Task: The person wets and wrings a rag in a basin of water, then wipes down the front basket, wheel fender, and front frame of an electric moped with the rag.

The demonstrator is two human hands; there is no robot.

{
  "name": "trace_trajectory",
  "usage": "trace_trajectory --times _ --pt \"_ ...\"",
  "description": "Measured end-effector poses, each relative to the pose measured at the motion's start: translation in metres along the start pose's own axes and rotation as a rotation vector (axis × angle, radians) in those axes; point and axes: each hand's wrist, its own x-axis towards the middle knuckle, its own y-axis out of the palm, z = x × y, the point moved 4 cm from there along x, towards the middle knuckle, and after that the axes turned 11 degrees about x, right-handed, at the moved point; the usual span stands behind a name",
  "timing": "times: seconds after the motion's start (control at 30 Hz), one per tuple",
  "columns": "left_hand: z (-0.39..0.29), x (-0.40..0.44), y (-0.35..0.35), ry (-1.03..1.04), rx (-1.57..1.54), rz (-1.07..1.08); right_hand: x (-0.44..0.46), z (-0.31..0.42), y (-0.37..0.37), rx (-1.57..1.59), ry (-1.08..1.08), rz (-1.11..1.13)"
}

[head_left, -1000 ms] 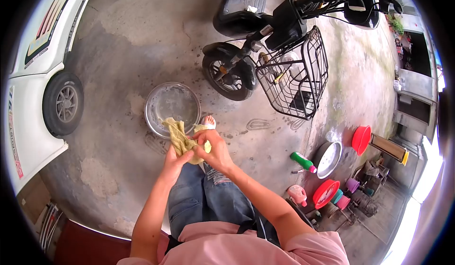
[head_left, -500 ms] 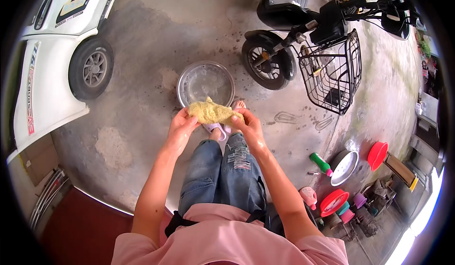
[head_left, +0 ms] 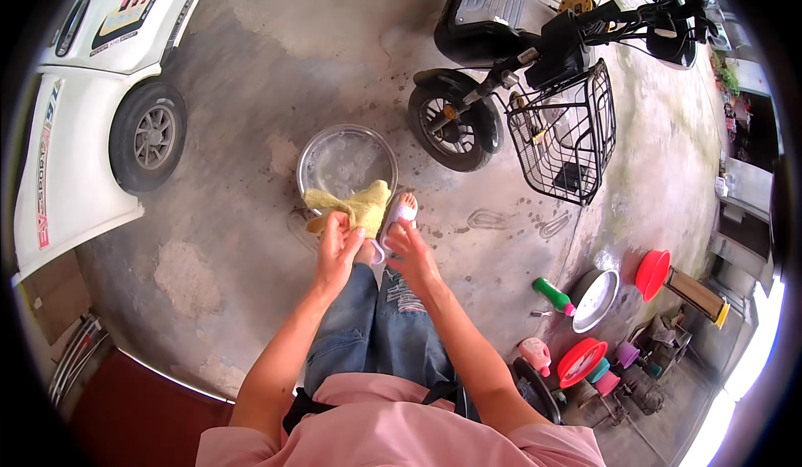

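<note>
Home-like concrete yard (head_left: 251, 250), white vehicle (head_left: 79, 154) parked, black scooter (head_left: 561, 48), red basins (head_left: 653, 276), green bottle (head_left: 551, 294) lying about

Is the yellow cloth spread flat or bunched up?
Bunched up: the yellow cloth shows creases and folds, gathered at the left hand's pinching fingers.

The cloth (head_left: 366, 210) is yellow, the shirt (head_left: 401, 434) pink, the jeans (head_left: 344, 325) faded blue.
</note>
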Motion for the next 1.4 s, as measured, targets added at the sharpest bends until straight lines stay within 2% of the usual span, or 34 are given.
trace_trajectory --times 0.07,0.1,0.13,0.17,0.27,0.3,0.33,0.37,0.4,0.43,0.47,0.5,0.53,0.6,0.67,0.7,0.73,0.77,0.8,0.83,0.87,0.97,1.07,1.1,1.13,1.2,1.23,1.3,1.33,1.37,1.4 --pt "0.016 -0.016 0.013 -0.072 -0.104 0.123 -0.006 -0.006 0.023 0.436 0.106 0.484" --pt "0.023 -0.026 0.02 -0.199 -0.133 0.182 -0.014 0.0 0.032 0.65 0.085 0.454" --pt "0.029 -0.036 0.025 -0.328 -0.159 0.241 0.004 -0.009 0.018 0.642 -0.029 0.259" --pt "0.025 -0.043 0.024 -0.37 -0.196 0.24 0.007 -0.006 0.014 0.505 -0.043 0.209" --pt "0.017 -0.036 -0.014 -0.249 0.253 0.09 -0.005 0.025 0.024 0.155 -0.207 0.116" --pt "0.001 -0.029 -0.023 -0.144 0.274 0.001 -0.016 0.039 0.03 0.043 -0.283 0.088" --pt "-0.018 -0.023 -0.029 -0.037 0.292 -0.086 -0.027 0.043 0.041 -0.02 -0.31 0.158" --pt "-0.028 -0.015 -0.028 -0.05 0.188 -0.081 -0.037 0.044 0.051 -0.221 -0.388 0.303" --pt "-0.047 -0.012 -0.014 -0.16 0.089 -0.076 -0.045 0.035 0.059 -0.451 -0.337 0.331" --pt "-0.043 -0.006 -0.009 -0.186 -0.166 -0.007 -0.064 0.035 0.08 -0.722 -0.67 0.441" --pt "-0.037 -0.001 -0.005 -0.214 -0.416 0.065 -0.077 0.023 0.09 -1.123 -0.739 0.44" --pt "-0.031 0.004 -0.001 -0.212 -0.618 0.118 -0.101 0.025 0.107 -1.325 -0.913 0.361" --pt "-0.033 0.003 0.004 -0.25 -0.876 0.236 -0.122 0.041 0.126 -1.272 -1.014 0.309" --pt "-0.05 -0.002 0.019 -0.24 -0.978 0.264 -0.128 0.054 0.133 -1.187 -0.961 0.306" --pt "-0.05 -0.007 0.029 -0.227 -0.985 0.336 -0.094 0.041 0.125 -0.276 -0.347 0.525" --pt "-0.047 -0.008 0.032 -0.203 -0.961 0.376 -0.082 0.035 0.127 0.092 -0.163 0.529" --pt "-0.044 -0.01 0.035 -0.178 -0.938 0.417 -0.08 0.036 0.127 0.265 -0.139 0.43" --pt "-0.012 -0.007 0.027 -0.265 -0.76 0.281 -0.076 0.032 0.122 0.159 -0.162 0.388" --pt "-0.012 -0.007 0.027 -0.29 -0.681 0.122 -0.069 0.023 0.112 0.054 -0.182 0.344" --pt "-0.011 -0.01 0.028 -0.322 -0.59 -0.032 -0.06 0.012 0.111 -0.01 -0.376 0.248" --pt "0.029 -0.006 0.011 -0.379 -0.668 -0.038 -0.055 0.009 0.11 -0.102 -0.485 0.231" --pt "0.014 0.0 0.013 -0.336 -0.704 -0.013 -0.067 0.027 0.118 -0.428 -0.785 0.281" --pt "-0.013 0.001 0.012 -0.249 -0.793 0.025 -0.071 0.039 0.118 -0.768 -1.271 0.331" --pt "-0.027 0.004 0.01 -0.187 -0.856 0.059 -0.068 0.036 0.107 -0.791 -1.118 0.335" --pt "-0.043 0.004 0.009 -0.129 -0.921 0.092 -0.068 0.036 0.097 -0.56 -0.983 0.325" --pt "-0.075 -0.004 0.037 0.025 -0.38 0.109 -0.065 0.033 0.083 -0.11 -0.705 0.3" --pt "-0.075 -0.011 0.053 0.123 -0.096 0.152 -0.057 0.022 0.081 0.077 -0.543 0.51" --pt "-0.073 -0.026 0.084 0.325 0.476 0.227 -0.067 0.018 0.073 0.488 -0.135 0.543" --pt "-0.073 -0.031 0.099 0.43 0.766 0.259 -0.059 0.012 0.054 0.391 -0.131 0.516" --pt "-0.081 -0.035 0.107 0.44 0.678 0.215 -0.062 0.018 0.037 0.305 -0.262 0.449" --pt "-0.089 -0.033 0.112 0.606 0.611 0.185 -0.061 0.034 0.026 0.785 -0.091 0.436"
